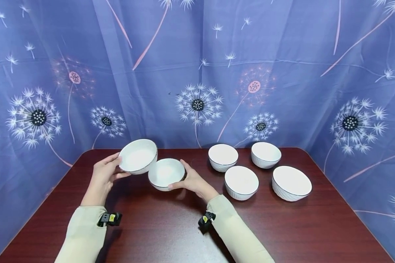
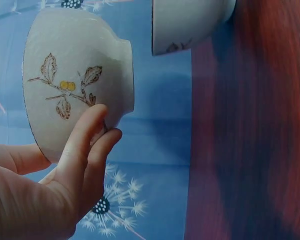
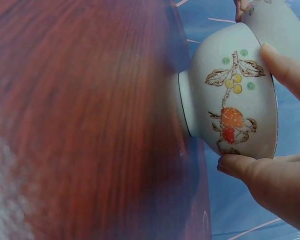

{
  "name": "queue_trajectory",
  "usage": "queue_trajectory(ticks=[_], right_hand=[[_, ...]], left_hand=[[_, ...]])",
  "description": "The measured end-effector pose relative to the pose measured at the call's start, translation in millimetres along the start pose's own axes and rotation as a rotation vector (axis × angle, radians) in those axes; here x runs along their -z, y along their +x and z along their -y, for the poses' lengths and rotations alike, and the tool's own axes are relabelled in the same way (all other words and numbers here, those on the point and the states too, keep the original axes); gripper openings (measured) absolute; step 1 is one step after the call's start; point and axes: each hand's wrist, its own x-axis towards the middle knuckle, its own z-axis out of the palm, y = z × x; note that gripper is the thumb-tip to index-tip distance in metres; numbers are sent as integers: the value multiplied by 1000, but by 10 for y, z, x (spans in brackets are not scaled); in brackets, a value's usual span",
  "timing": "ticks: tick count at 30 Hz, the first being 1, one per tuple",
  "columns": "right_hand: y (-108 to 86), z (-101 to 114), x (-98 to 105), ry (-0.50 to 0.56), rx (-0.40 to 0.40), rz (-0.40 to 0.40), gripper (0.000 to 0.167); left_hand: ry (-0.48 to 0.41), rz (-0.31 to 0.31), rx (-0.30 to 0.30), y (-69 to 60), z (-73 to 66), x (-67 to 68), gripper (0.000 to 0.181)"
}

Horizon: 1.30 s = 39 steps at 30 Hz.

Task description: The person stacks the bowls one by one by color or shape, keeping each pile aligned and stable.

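My left hand grips a white bowl by its left side and holds it above the table, tilted. In the left wrist view, this bowl shows brown leaves and yellow berries, with fingers against its wall near the foot. A second white bowl is held by my right hand, thumb on the near side and fingers on the far side. The right wrist view shows orange and red fruit painted on that bowl. The two bowls overlap in the head view; whether they touch I cannot tell.
Several white ribbed or textured bowls stand at the table's right: back-left bowl, front-left bowl, back-right bowl and front-right bowl. Behind the dark red table hangs a blue dandelion-print curtain.
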Motion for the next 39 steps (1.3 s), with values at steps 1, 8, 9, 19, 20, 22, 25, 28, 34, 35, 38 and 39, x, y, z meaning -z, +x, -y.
queue_trajectory(ticks=[1,8,9,19,20,22,25,28,34,35,38,39], right_hand=[[1,-3,-1,-1,-1,-1,108],[11,-13,5,14,-4,10,108],[13,-15,7,17,-3,12,108],[21,-30,16,32,5,23,107],[20,-29,18,35,5,24,107],[19,-28,20,42,4,26,107],[17,-27,22,54,3,28,107],[22,-32,20,55,7,29,107],[24,-28,14,51,19,29,107],[26,-26,13,53,22,31,107],[28,-21,16,61,27,34,107],[29,-23,17,65,26,36,107]], left_hand=[[-5,9,-4,-7,-1,-15,48],[-28,61,-21,-24,7,-118,47],[-28,68,-23,-23,10,-132,47],[-24,115,-19,-31,56,-279,47],[-27,123,-18,-34,58,-294,47],[-37,137,-15,-41,60,-322,47],[-40,148,-11,-50,64,-364,46],[-37,149,-3,-54,73,-403,46],[-7,143,-15,-56,102,-469,44],[1,143,-18,-57,106,-478,44],[19,146,-22,-62,119,-505,44],[23,147,-23,-64,124,-512,44]])
